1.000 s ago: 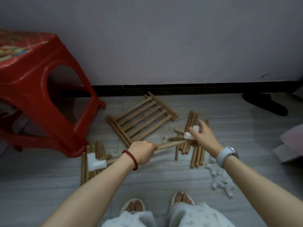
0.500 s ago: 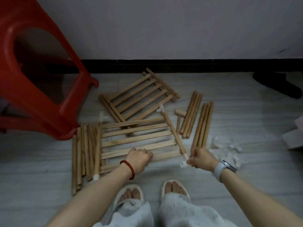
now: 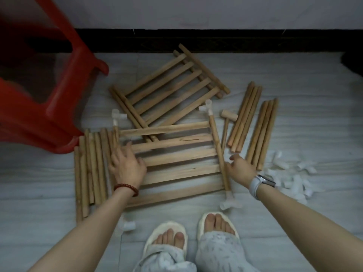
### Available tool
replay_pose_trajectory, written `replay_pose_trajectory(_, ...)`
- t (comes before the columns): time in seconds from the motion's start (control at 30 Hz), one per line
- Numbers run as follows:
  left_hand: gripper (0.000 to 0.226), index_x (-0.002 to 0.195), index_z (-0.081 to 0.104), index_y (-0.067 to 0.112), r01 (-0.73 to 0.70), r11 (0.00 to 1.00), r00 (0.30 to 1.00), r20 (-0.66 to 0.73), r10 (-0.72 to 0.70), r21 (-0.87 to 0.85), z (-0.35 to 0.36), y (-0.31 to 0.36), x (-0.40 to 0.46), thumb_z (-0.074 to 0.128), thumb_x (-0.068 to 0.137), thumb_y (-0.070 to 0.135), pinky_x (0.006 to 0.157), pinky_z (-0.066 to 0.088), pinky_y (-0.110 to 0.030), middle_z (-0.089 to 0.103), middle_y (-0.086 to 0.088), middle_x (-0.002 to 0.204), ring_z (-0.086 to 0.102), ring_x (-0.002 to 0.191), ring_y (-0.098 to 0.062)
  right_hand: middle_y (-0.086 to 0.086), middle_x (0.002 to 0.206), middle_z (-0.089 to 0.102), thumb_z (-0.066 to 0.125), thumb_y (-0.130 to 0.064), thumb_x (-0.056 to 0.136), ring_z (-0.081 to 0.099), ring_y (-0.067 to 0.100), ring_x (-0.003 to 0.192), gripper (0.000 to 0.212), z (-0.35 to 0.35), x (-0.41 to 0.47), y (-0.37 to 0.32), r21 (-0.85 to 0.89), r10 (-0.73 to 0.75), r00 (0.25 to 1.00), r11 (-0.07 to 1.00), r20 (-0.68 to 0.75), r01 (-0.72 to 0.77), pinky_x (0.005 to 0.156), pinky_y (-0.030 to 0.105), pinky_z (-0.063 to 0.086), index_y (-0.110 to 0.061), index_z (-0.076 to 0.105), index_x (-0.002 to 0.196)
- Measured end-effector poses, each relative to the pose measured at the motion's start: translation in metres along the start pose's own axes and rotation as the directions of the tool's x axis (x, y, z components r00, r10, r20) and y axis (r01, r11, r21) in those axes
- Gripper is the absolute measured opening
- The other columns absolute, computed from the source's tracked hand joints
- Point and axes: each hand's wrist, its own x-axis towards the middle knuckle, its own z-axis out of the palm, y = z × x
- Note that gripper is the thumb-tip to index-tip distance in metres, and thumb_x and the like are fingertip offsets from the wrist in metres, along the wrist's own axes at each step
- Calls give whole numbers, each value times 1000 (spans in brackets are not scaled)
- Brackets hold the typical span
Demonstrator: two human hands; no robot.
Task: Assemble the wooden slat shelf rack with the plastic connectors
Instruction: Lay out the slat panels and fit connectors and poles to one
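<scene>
From the head view, the person stands over a grey floor (image 3: 294, 213), slippered feet at its near edge. A slat panel (image 3: 176, 160) lies flat just ahead of the feet, its slats running left to right. A right rail (image 3: 218, 152) runs along the slat ends, with a white connector (image 3: 228, 203) on its near end and another connector (image 3: 208, 106) on its far end. On the panel's left side a third connector (image 3: 117, 115) sits at the far end of the left rail, most of which the left hand hides.

The left hand (image 3: 127, 165) rests on the panel's left edge with fingers spread and fairly straight, gripping nothing that I can see. The right hand (image 3: 240, 167) is just beside the right rail, fingers loosely relaxed; whether they touch the rail I cannot tell.

A second panel (image 3: 169, 87) lies tilted farther toward the wall, its near corner under the first panel. A row of loose rods (image 3: 88, 173) lies against the first panel's left side. To the right lie two more rod bundles (image 3: 253, 124), and a small wooden mallet (image 3: 227, 118) lies between them and the right rail. A heap of spare connectors (image 3: 288, 173) sits near the right wrist, and one loose connector (image 3: 128, 225) lies by the left forearm. A red stool (image 3: 49, 107) stands at the far left, near the wall
</scene>
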Motion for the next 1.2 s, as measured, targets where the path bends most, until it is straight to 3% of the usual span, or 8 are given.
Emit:
replay_pose_trajectory(0.1, 70, 149, 11, 16, 281, 944, 959, 89, -269, -172, -5, -18, 22, 51, 92, 26, 113, 17, -51, 20, -17, 153, 16, 140, -36, 20, 106, 63, 42, -28, 98, 59, 37, 97, 40, 6, 18, -20, 167, 5, 999, 986, 46, -12, 78, 38, 47, -4, 39, 130)
replay_pose_trajectory(0.3, 45, 141, 35, 7, 211, 878, 975, 29, -221, -430, -7, -22, 34, 41, 98, 16, 94, 40, -36, 53, -18, 128, 50, 117, -35, 28, 111, 57, 34, -20, 100, 55, 42, 100, 32, 16, 34, -29, 278, 53, 998, 960, -38, -40, 75, 36, 40, 0, 40, 125)
replay_pose_trajectory(0.4, 37, 132, 46, 5, 148, 884, 984, -23, -176, -443, -10, -22, 22, 43, 96, 14, 94, 44, -38, 59, -17, 120, 54, 111, -34, 26, 113, 57, 35, -20, 100, 55, 43, 103, 32, 6, 26, -16, 281, 39, 996, 960, -84, -14, 82, 40, 43, -1, 44, 125)
replay_pose_trajectory(0.57, 32, 125, 54, 6, 257, 890, 963, 183, -200, -377, -16, -20, -13, 48, 96, 19, 87, 44, -34, 62, -15, 113, 56, 107, -33, 23, 113, 60, 37, -18, 100, 56, 38, 103, 29, -14, -1, 11, 132, 25, 1000, 991, 12, -26, 74, 32, 38, -1, 51, 119)
replay_pose_trajectory(0.77, 26, 116, 58, 9, 268, 914, 928, 336, -161, -304, -18, -13, -43, 45, 97, 20, 66, 40, -25, 62, -11, 99, 56, 82, -21, 28, 106, 62, 37, -19, 100, 57, 43, 98, 30, -41, -22, 20, 35, -1, 994, 999, -109, 5, 77, 39, 43, 4, 53, 112)
replay_pose_trajectory(0.9, 23, 117, 54, 8, 373, 808, 868, 480, -129, -456, -4, 3, -44, 44, 97, 15, 85, 51, -39, 63, -16, 111, 62, 97, -32, 32, 108, 60, 38, -16, 99, 54, 48, 101, 28, -62, -24, 32, 41, 15, 974, 999, -228, -6, 82, 42, 41, 4, 51, 113)
replay_pose_trajectory(1.0, 38, 135, 39, 8, 421, 761, 844, 521, -130, -493, 4, 11, -44, 42, 99, 19, 103, 39, -36, 50, -10, 131, 51, 120, -29, 31, 107, 60, 38, -14, 98, 54, 49, 100, 26, -64, -22, 31, 48, 19, 967, 999, -254, -7, 80, 42, 41, 2, 51, 114)
replay_pose_trajectory(1.2, 34, 130, 45, 6, 315, 826, 909, 398, -121, -467, 7, 0, -19, 39, 100, 20, 87, 34, -25, 53, -14, 128, 49, 118, -27, 33, 110, 58, 38, -14, 99, 53, 49, 103, 28, -50, -11, 11, 100, 35, 970, 995, -241, -11, 83, 42, 42, 1, 50, 119)
